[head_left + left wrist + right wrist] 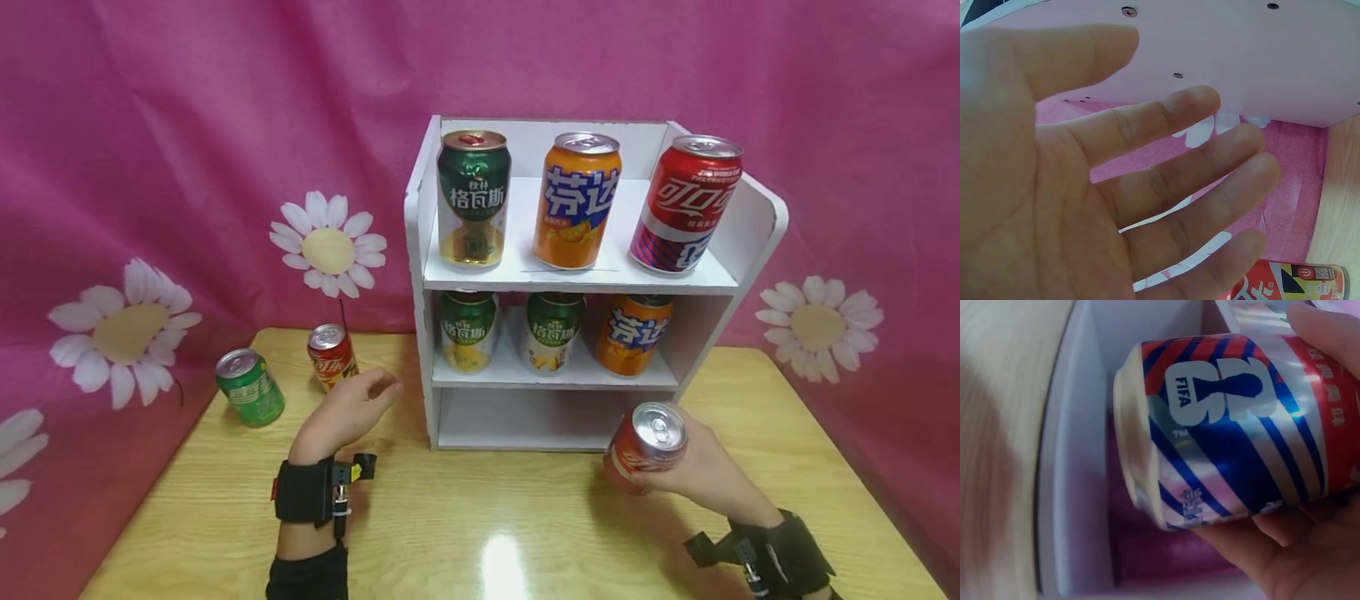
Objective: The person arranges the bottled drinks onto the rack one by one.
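Observation:
My right hand (705, 467) grips a red cola can (630, 462) around its side, in front of the bottom level of a white shelf unit (420, 333). In the right wrist view this can (1222, 431) shows a blue, silver and red pattern, its base toward the shelf's side board. My left hand (345, 421) hovers left of the shelf with nothing in it, its fingers (1179, 169) loosely spread in the left wrist view. Just behind it in the head view stands a red can with a yellow pattern (330, 350). Part of that can (1304, 281) appears past the little finger.
On the top level stand a green-and-gold can (474, 200), an orange can (577, 200) and a red cola can (686, 204). Two green-topped cans (468, 329) and an orange can (633, 333) occupy the middle level. A green can (251, 392) stands at the table's left edge.

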`<state>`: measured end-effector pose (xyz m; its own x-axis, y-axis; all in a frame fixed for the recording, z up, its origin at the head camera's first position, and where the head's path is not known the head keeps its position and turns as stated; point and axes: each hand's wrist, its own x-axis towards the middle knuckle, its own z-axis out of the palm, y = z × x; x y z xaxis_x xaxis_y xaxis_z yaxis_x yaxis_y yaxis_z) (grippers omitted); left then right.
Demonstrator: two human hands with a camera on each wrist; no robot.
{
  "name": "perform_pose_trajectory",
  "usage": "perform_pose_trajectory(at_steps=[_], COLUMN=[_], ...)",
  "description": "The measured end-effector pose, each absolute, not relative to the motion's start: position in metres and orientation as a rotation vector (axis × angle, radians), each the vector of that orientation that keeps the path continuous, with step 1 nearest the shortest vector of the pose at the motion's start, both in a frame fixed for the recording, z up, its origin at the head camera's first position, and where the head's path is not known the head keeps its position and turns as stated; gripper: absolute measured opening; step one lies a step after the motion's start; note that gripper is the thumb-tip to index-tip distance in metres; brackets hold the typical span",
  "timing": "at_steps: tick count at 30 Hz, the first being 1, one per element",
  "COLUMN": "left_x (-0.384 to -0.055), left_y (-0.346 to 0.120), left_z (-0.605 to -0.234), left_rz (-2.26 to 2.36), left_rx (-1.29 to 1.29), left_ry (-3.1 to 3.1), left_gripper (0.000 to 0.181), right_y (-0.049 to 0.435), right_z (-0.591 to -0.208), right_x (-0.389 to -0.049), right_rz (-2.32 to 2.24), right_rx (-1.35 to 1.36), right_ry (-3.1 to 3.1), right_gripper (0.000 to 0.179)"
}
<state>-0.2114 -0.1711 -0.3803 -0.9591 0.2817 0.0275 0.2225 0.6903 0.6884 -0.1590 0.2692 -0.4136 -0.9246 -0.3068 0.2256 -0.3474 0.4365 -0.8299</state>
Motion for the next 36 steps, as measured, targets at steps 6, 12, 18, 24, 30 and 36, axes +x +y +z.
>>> perform_pose_trajectory(at_steps=[6,12,18,24,30,36], left_x=[-0.212,-0.212,-0.213,-0.213,-0.214,-0.213], left_y=[-0.170,-0.171,-0.171,-0.170,-0.172,-0.172], left_z=[-0.380,-0.379,-0.381,-0.382,-0.380,-0.382], left_rz=[1.127,1.139,1.150,1.154,1.148,1.160], left_rx=[0.391,0.368,0.391,0.403,0.405,0.389], left_ry=[2.806,2.810,2.809,2.807,2.822,2.810], left_gripper=[0.039,0.038,0.037,0.036,0.037,0.040], right_y=[0.252,0.230,0.213,0.200,0.188,0.181], right_z=[-0.425,-0.440,-0.454,-0.458,-0.455,-0.458], right_x=[-0.169,-0.184,-0.196,-0.204,-0.211,-0.217], right_rz=[1.573,1.507,1.537,1.515,1.521,1.545], right_rx=[0.675,0.766,0.724,0.693,0.680,0.665], right_ry=[-2.665,-2.660,-2.687,-2.730,-2.699,-2.697], right_gripper=[0.071,0.072,0.070,0.071,0.075,0.075])
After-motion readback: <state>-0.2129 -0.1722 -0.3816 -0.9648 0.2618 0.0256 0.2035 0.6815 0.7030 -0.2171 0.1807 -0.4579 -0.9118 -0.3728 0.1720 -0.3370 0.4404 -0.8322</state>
